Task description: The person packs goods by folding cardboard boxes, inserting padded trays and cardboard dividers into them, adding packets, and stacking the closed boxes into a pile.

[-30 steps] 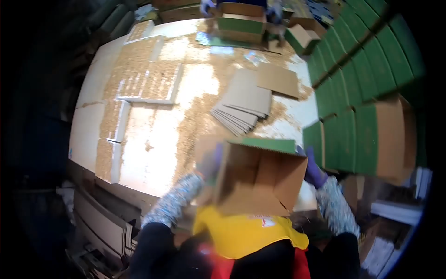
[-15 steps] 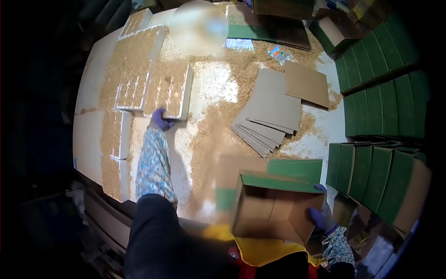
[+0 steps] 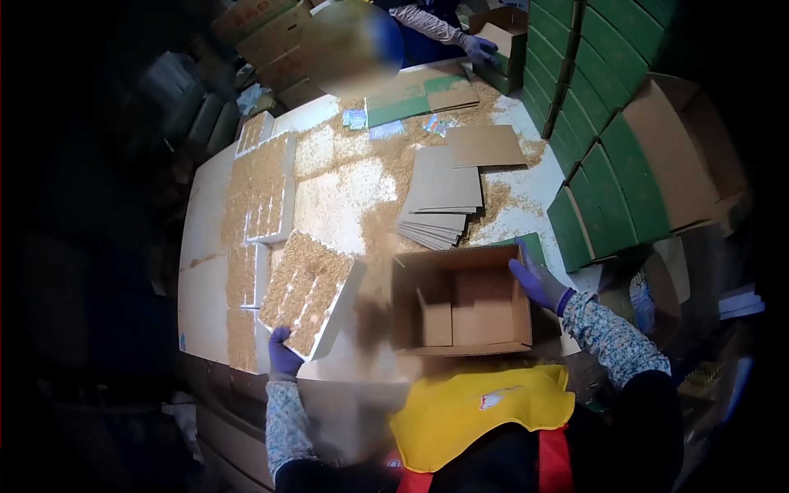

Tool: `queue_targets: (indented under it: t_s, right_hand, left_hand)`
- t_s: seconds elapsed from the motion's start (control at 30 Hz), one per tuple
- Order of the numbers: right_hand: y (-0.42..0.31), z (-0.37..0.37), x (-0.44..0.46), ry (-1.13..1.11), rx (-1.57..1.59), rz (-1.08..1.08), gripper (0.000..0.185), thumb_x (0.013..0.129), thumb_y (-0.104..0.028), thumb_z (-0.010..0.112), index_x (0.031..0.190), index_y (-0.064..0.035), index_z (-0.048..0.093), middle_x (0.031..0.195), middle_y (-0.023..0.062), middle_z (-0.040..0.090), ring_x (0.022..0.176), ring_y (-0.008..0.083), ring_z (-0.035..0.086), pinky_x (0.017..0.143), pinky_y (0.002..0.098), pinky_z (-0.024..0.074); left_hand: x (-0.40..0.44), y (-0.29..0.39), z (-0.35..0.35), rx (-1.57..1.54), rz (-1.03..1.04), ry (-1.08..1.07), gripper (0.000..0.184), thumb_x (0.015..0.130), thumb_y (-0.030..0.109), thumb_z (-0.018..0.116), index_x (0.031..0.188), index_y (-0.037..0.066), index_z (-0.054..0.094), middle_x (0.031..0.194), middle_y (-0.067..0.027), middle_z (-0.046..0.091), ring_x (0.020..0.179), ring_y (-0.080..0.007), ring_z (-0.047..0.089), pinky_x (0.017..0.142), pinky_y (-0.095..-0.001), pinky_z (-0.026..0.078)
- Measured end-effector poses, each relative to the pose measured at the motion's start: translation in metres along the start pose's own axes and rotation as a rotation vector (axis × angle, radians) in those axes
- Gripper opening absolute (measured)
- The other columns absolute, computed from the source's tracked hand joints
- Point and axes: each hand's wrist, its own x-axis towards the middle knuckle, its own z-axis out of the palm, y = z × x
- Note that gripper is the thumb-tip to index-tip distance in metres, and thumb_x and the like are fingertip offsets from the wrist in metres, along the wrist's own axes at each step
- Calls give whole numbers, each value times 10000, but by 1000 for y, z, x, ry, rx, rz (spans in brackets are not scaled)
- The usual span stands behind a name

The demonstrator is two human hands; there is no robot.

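Note:
My left hand, in a purple glove, grips the near edge of a white foam tray filled with brown shavings. The tray is tilted, left of an open cardboard box. My right hand, also gloved, holds the box by its right wall, fingers on the outside and top rim. The box's opening faces me, and its inside shows bare brown walls with a flap. Part of a green flattened carton shows behind the box.
More shavings-filled trays line the table's left side. Grey cardboard sheets lie fanned behind the box. Green boxes are stacked at the right. Across the table, a co-worker's gloved hand is beside another open box.
My left hand went from the box to a tray, gripped it and brought it nearer, tilting it. The box, in my right hand, has shifted slightly left and up since half a second ago.

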Motion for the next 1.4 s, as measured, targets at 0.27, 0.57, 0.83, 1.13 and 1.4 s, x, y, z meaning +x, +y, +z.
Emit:
queue_targets:
  t_s: [0.27, 0.57, 0.83, 1.13, 1.4]
  right_hand:
    - [7, 9, 26, 152, -30, -58, 622, 1000, -474, 330, 1446, -40, 314, 1361, 292, 454, 1283, 402, 436, 1088, 380, 320]
    - [37, 6, 43, 233, 76, -213, 586, 998, -438, 322, 1374, 0, 418, 1359, 232, 486, 1274, 365, 451, 1075, 375, 341]
    - [6, 5, 1, 241, -17, -107, 486, 994, -393, 376, 1385, -109, 422, 1101, 232, 631, 987, 409, 611, 885, 456, 470]
    - [40, 4, -51, 681, 59, -361, 399, 902, -150, 609, 1283, -75, 516, 1100, 147, 600, 927, 302, 635, 828, 376, 519]
    - [297, -147, -135, 1051, 740, 318, 398, 976, -336, 413, 1240, -48, 493, 1162, 174, 568, 1156, 212, 534, 1001, 366, 413]
  left_hand:
    - [-52, 39, 148, 1040, 153, -155, 192, 853, 128, 419, 661, 126, 398, 716, -3, 390, 747, -147, 425, 774, -303, 395]
    - [13, -125, 232, 980, -516, -127, 118, 870, 177, 547, 892, 63, 571, 821, -29, 544, 754, -167, 570, 704, -316, 516]
    - [46, -162, 194, 2440, -157, -469, 528, 844, 537, 590, 807, 25, 714, 755, -201, 681, 755, -301, 687, 721, -382, 533]
    - [209, -138, 337, 1841, -149, -148, 508, 894, 443, 609, 840, -62, 633, 633, -139, 638, 432, -220, 600, 390, -310, 459]
    - [402, -315, 314, 2751, 133, -105, 679, 830, 443, 545, 1276, -62, 460, 1362, -409, 327, 1117, -644, 417, 956, -583, 407]
